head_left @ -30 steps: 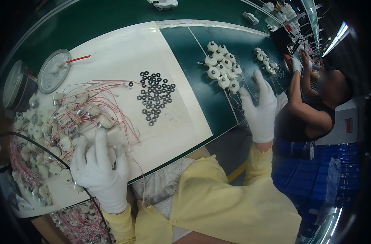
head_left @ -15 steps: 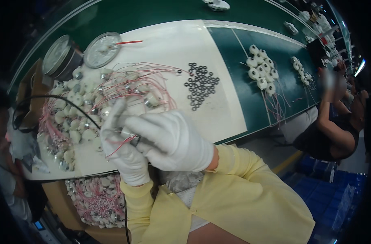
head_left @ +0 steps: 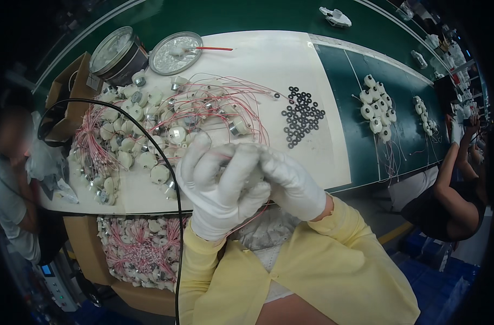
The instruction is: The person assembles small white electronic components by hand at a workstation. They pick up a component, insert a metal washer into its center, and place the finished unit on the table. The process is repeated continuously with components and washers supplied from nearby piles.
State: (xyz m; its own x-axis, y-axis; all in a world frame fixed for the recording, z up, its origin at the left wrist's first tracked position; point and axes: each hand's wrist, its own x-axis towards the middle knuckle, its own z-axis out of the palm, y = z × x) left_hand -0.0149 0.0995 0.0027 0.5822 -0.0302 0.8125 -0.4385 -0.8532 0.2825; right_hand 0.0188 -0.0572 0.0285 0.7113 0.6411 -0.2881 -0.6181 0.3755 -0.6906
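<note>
Both hands wear white gloves and meet in front of my chest, at the table's near edge. My left hand (head_left: 217, 187) is curled round a small wired motor, now almost wholly covered by the gloves. A red lead wire (head_left: 255, 219) from it hangs out below the fingers. Closed and pressed against the left fingers is my right hand (head_left: 295, 184); its fingertips are hidden, so what they grip does not show. Just beyond the left hand lies a heap of small white-and-silver motors (head_left: 149, 116) with tangled pink and red wires. Several black rings (head_left: 304, 116) lie farther right.
A round can (head_left: 117, 57) and its smeared lid (head_left: 176, 53) with a red stick (head_left: 214, 49) stand at the back left. A black cable (head_left: 168, 162) crosses in front. A carton of motors (head_left: 141, 252) sits below the table. White motors (head_left: 377, 105) stand grouped right. People sit at both sides.
The view has shifted, so the table's things appear farther right. My left hand has turned and closed over the motor, which showed between the fingers before; the right hand has moved to its right side.
</note>
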